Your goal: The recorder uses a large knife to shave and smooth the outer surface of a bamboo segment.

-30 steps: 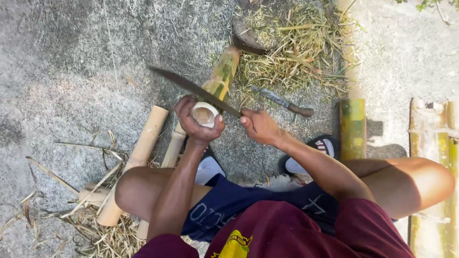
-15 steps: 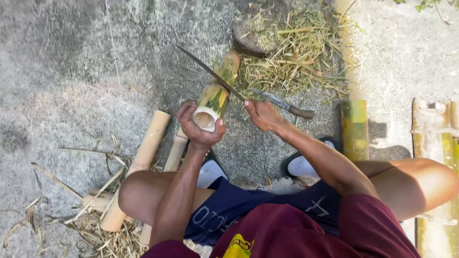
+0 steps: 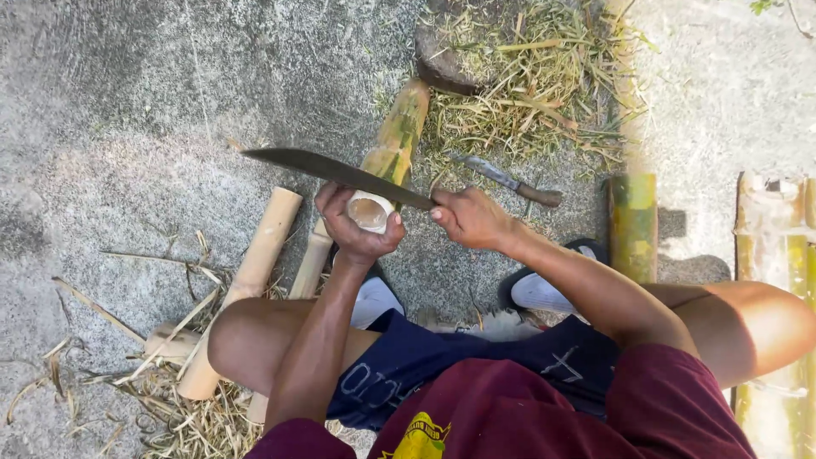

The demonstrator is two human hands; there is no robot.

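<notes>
My left hand [image 3: 357, 228] is wrapped around the near cut end of the bamboo piece [image 3: 393, 144], fingers curled tight on it, thumb over the rim beside the pale hollow end. The bamboo runs away from me, tilted up and to the right, far end toward the flat stone [image 3: 444, 66] at the edge of the dry shavings pile [image 3: 535, 85]. My right hand [image 3: 473, 218] is clenched on the handle of the long knife [image 3: 336, 170]; handle hidden inside my fist. Blade runs left from my fist, crossing the bamboo just above my left fingers, very close to the cut end; contact or not, cannot tell. A second smaller knife [image 3: 508, 181] lies on the concrete ground [image 3: 127, 110] just beyond my right hand. Pale bamboo lengths [image 3: 255, 263] lie left of my knee.
</notes>
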